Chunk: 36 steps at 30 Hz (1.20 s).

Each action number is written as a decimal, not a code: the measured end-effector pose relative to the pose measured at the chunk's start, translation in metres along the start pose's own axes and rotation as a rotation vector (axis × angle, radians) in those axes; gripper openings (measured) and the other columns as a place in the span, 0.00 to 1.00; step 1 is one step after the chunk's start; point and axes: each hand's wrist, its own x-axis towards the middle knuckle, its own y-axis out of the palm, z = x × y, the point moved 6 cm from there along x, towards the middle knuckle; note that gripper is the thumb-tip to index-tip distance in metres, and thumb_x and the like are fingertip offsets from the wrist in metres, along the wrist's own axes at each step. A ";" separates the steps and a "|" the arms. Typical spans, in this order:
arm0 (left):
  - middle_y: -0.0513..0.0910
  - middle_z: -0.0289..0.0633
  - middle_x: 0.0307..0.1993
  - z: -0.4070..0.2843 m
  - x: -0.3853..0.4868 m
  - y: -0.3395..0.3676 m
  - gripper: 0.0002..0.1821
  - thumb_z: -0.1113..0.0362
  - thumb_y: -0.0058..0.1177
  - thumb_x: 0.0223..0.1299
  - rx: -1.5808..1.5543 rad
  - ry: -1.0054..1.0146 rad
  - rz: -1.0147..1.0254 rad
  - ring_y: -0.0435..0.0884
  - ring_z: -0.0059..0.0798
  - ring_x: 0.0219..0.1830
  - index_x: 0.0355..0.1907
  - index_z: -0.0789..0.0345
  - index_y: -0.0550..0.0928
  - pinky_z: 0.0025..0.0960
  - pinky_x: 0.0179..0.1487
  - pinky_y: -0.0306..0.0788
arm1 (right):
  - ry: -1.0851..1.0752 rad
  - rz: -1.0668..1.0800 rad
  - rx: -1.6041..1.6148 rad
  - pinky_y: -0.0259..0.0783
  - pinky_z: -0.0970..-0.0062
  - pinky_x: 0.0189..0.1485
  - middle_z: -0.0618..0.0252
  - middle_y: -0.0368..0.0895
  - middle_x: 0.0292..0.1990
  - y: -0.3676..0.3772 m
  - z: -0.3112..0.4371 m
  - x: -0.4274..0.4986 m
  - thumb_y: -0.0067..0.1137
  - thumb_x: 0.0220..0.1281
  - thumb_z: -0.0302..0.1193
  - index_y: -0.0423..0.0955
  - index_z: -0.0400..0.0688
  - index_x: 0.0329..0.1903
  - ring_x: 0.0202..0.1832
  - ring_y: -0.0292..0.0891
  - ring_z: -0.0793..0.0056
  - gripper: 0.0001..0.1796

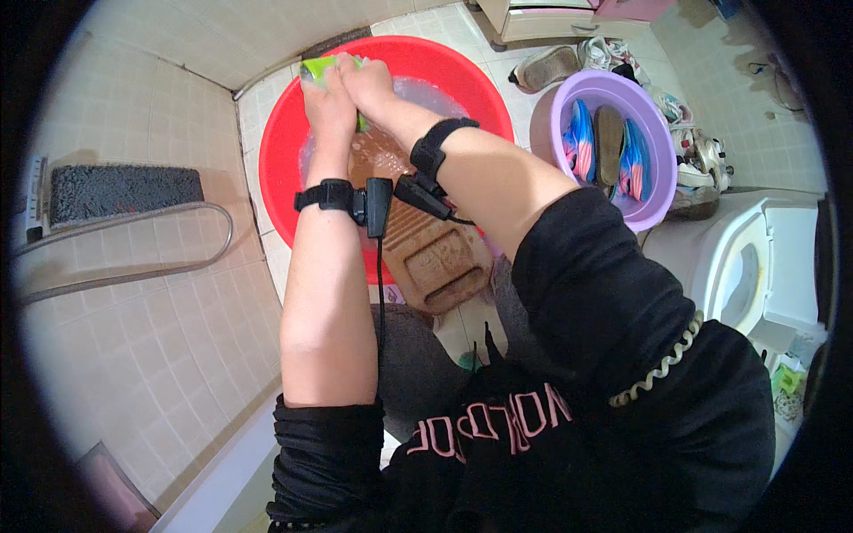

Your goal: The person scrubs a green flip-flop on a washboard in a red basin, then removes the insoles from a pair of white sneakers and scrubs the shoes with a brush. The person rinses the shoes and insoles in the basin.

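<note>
Over the far left part of a red plastic basin, my left hand and my right hand are close together, both gripping a bright green item, perhaps cloth or a shoe; its kind is unclear. The fingers partly hide it. Cloudy, sudsy water lies in the basin. A brown ribbed washboard leans in the basin, its near end over the rim between my legs. My forearms cover part of it. Each wrist wears a black strap with a small device and cable.
To the right a purple basin holds blue-pink shoes and a brown-soled one. Several shoes line the right wall near a white toilet. A wheeled cabinet stands behind. At left are a shower hose and grey mat.
</note>
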 end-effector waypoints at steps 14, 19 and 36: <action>0.82 0.48 0.53 0.000 -0.010 -0.002 0.21 0.60 0.53 0.73 -0.355 -0.093 0.034 0.83 0.44 0.54 0.62 0.65 0.71 0.44 0.54 0.77 | -0.012 0.096 -0.030 0.76 0.60 0.50 0.40 0.87 0.40 -0.002 0.006 0.007 0.55 0.70 0.53 0.82 0.30 0.44 0.46 0.85 0.53 0.32; 0.76 0.44 0.61 0.004 -0.025 -0.002 0.28 0.64 0.60 0.70 -0.633 -0.438 0.340 0.81 0.41 0.57 0.69 0.54 0.66 0.41 0.49 0.84 | 0.055 0.360 0.572 0.76 0.66 0.55 0.52 0.84 0.48 0.002 0.025 0.013 0.64 0.66 0.54 0.77 0.34 0.57 0.55 0.78 0.64 0.34; 0.87 0.44 0.43 0.001 -0.017 0.010 0.15 0.75 0.62 0.61 0.383 0.180 0.341 0.86 0.31 0.44 0.51 0.70 0.80 0.36 0.48 0.79 | -0.904 0.134 -0.836 0.82 0.53 0.38 0.48 0.87 0.36 -0.012 0.066 -0.005 0.47 0.67 0.33 0.79 0.42 0.44 0.39 0.87 0.50 0.13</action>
